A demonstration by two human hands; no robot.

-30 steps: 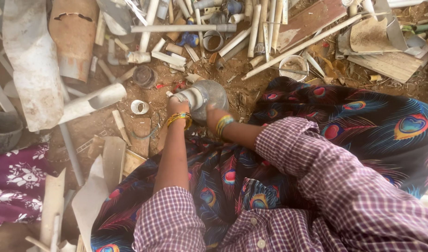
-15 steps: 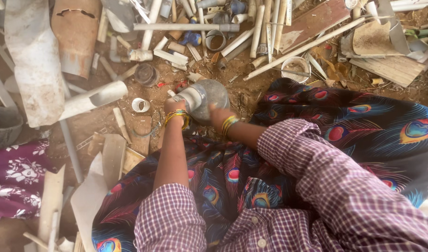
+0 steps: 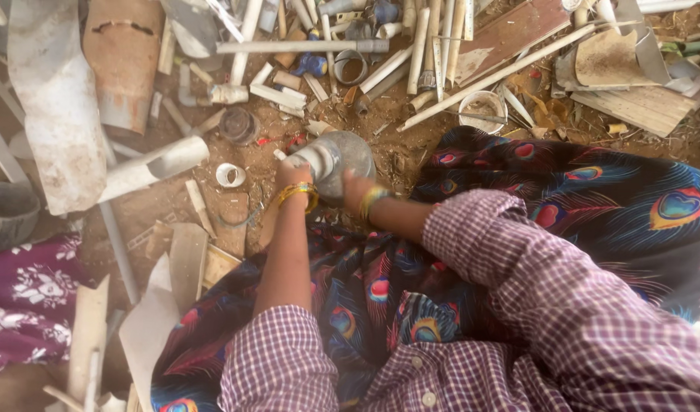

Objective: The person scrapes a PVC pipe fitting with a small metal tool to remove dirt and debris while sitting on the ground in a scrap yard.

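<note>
A dusty grey funnel-shaped pipe fitting (image 3: pixel 336 158) rests on the dirt just past my knees. My left hand (image 3: pixel 291 177) grips its narrow end on the left side. My right hand (image 3: pixel 355 187) holds its wider round body from the right and below. Both wrists carry yellow bangles. My checked sleeves and a dark skirt with peacock-feather print (image 3: pixel 564 206) fill the lower part of the head view. The underside of the fitting is hidden by my hands.
Scrap plastic lies all around: white pipe lengths (image 3: pixel 419 53), a cut white pipe (image 3: pixel 155 168), a small white ring (image 3: pixel 229 175), a brown pipe (image 3: pixel 125 61), a large grey sheet (image 3: pixel 52 114), boards (image 3: pixel 640 107). A floral purple cloth (image 3: pixel 22 297) is at left.
The view has shifted slightly. Both hands stay on the grey fitting, which has turned a little between them.
</note>
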